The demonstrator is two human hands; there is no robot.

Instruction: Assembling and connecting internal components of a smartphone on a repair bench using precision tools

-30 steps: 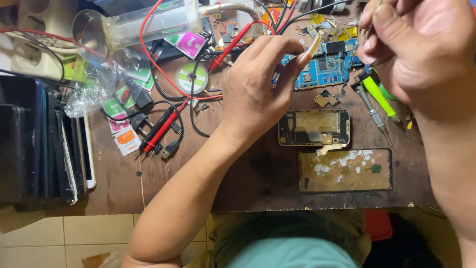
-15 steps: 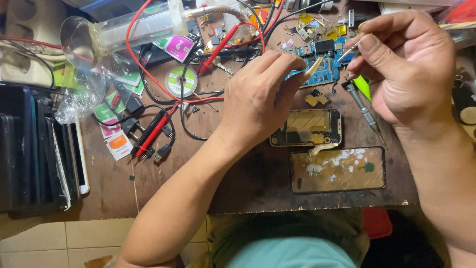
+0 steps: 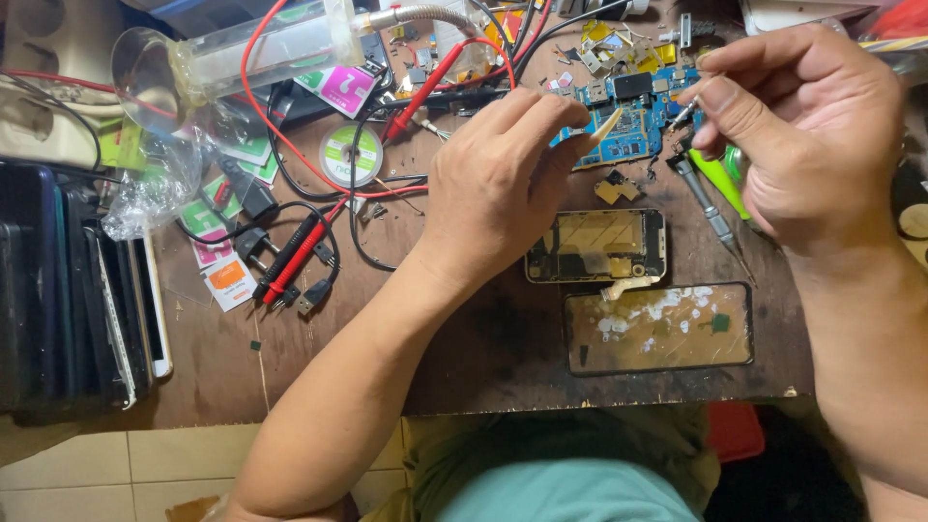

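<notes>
Warm, even light; edges perhaps slightly soft.

You're looking down on a dark brown wooden workbench (image 3: 483,358), scuffed and stained, filling most of the frame. At the lower left, pale beige floor tiles (image 3: 116,474) show below its edge. Light falls evenly, with soft shadows.

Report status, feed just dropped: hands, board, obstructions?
Left hand pinning blue circuit board. Right hand pinching thin metal tool, tip on board. Red wires close by, not blocking.
</notes>
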